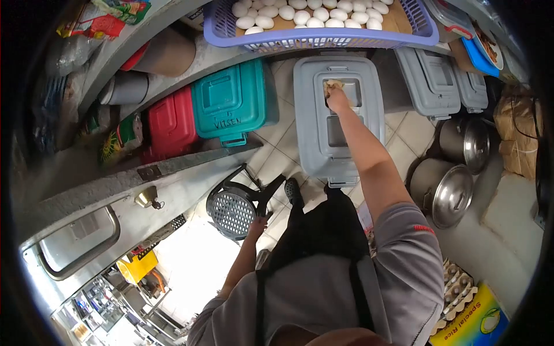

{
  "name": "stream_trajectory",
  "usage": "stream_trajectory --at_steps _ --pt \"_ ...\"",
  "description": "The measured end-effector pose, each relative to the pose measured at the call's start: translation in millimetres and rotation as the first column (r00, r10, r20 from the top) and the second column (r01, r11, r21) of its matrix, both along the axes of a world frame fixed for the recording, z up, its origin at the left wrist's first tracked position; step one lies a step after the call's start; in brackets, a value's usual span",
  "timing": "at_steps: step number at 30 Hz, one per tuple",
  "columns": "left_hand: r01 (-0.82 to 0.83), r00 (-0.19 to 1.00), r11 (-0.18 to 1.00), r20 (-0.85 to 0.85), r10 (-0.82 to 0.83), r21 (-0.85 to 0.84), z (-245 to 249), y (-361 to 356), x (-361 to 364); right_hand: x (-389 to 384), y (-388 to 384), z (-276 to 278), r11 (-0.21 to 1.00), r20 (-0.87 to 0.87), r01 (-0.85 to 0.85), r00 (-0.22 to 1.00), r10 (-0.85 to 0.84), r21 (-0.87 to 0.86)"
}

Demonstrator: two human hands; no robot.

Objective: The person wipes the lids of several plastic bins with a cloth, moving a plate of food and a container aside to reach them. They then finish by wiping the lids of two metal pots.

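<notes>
My right hand (338, 101) is closed on a crumpled tan cloth or paper (331, 87), over the upper recess of the lid of a large grey bin (311, 138). Low on the left, my left hand (258, 226) is at the edge of a black stool (232, 211) with a perforated round seat. Its fingers seem wrapped round a part of the stool.
A purple basket (323, 39) of white eggs sits on the shelf above. Teal (225, 101) and red (172, 124) bins stand left, grey bins (430, 81) and metal pots (441, 190) right. A steel door (86, 236) with a handle is at the left.
</notes>
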State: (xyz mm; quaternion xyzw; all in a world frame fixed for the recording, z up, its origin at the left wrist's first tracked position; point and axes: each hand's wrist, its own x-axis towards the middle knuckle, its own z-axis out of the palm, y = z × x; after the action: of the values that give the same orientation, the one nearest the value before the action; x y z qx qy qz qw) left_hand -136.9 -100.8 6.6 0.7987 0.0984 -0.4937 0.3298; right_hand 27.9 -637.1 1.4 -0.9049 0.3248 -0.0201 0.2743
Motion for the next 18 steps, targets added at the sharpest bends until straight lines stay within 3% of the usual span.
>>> stream_trajectory --at_steps 2,3,4,5,6,8,9,10,11,12,14,15,17,18 --pt "0.058 0.998 0.998 0.014 -0.058 0.009 -29.5 12.8 -0.9 -0.3 -11.0 4.8 0.996 -0.015 -0.051 0.999 0.052 0.075" --pt "0.260 0.939 0.963 0.249 -0.236 -0.066 -49.9 26.3 -4.6 -3.2 -16.8 19.7 0.970 -0.140 -0.222 0.962 0.235 0.100" --pt "0.463 0.796 0.882 0.479 -0.369 -0.091 -58.6 33.8 -7.8 -6.2 -20.2 28.9 0.913 -0.255 -0.381 0.878 0.406 0.142" --pt "0.506 0.800 0.857 0.318 -0.509 0.099 -36.5 16.2 0.7 -7.5 -21.2 19.5 0.917 -0.264 -0.372 0.878 0.399 0.147" --pt "0.416 0.888 0.904 0.168 -0.428 0.104 -44.5 13.3 2.1 -13.0 -19.9 19.4 0.917 -0.273 -0.370 0.876 0.398 0.152" --pt "0.038 0.999 0.999 0.033 -0.038 -0.022 -14.5 -17.2 5.9 -9.5 -17.1 23.5 0.933 -0.303 -0.327 0.884 0.357 0.149" --pt "0.090 0.991 0.995 0.106 -0.085 -0.041 -19.1 -15.5 4.9 -9.9 -28.0 2.8 0.932 -0.294 -0.331 0.885 0.362 0.151" --pt "0.142 0.974 0.988 0.187 -0.130 -0.053 -29.6 -10.9 8.9 -9.7 -47.2 -35.7 0.760 -0.079 -0.261 0.922 0.379 0.596" --pt "0.203 0.973 0.979 0.111 -0.204 0.027 -34.6 -9.7 16.2 0.9 -57.0 -54.6 0.384 0.118 -0.230 0.949 0.293 0.894" --pt "0.307 0.932 0.952 0.195 -0.304 0.018 -26.2 -13.1 18.7 2.3 -52.9 -27.0 0.377 0.129 -0.239 0.946 0.296 0.895" --pt "-0.109 0.992 0.982 0.052 0.119 -0.155 22.3 -36.0 16.8 -22.0 -49.5 63.6 0.790 0.031 -0.180 0.979 0.200 0.587" --pt "-0.109 0.992 0.982 0.047 0.118 -0.155 16.1 -33.1 18.0 -19.0 -62.4 64.8 0.790 0.026 -0.176 0.980 0.199 0.587" --pt "0.128 0.979 0.992 0.164 -0.123 -0.019 -20.1 2.2 12.2 -12.2 -87.7 58.9 0.527 0.123 -0.073 0.991 -0.059 0.847" --pt "0.122 0.980 0.992 0.158 -0.118 -0.016 -40.5 24.2 7.4 -10.2 -90.0 68.7 0.524 0.116 -0.071 0.992 -0.055 0.849"
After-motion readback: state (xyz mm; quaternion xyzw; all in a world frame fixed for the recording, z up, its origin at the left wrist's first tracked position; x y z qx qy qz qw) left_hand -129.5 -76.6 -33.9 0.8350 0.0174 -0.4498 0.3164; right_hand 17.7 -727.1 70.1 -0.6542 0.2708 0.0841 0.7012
